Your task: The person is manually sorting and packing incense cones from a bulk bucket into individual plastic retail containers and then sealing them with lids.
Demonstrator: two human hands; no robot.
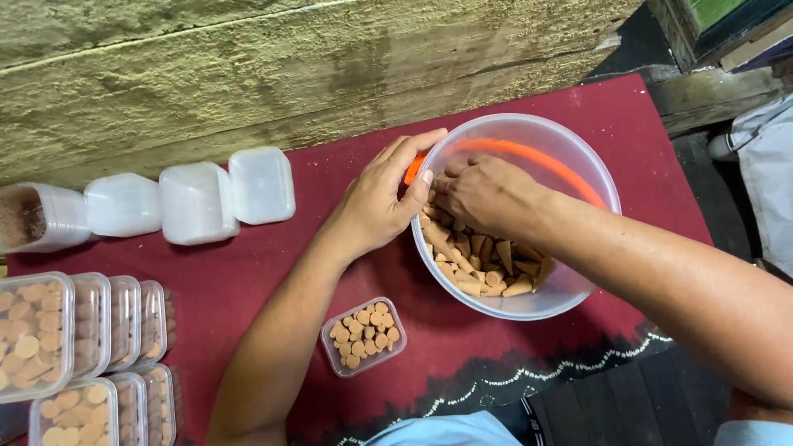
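Observation:
A clear plastic bowl (570,149) with an orange rim part stands on a dark red cloth (248,264) and holds several tan cone-shaped pieces (483,268). My right hand (483,194) reaches inside the bowl, fingers curled over the cones at its left side. My left hand (380,202) rests on the bowl's left rim, fingertips meeting the right hand's; what either pinches is hidden. In front of the left wrist sits a small clear open box (363,334) filled with cones standing upright.
Several empty clear boxes or lids (194,202) line the wooden wall at the left. Filled, closed boxes (74,330) are stacked at the lower left edge. A container of brown powder (33,219) lies at far left. Dark floor lies at right.

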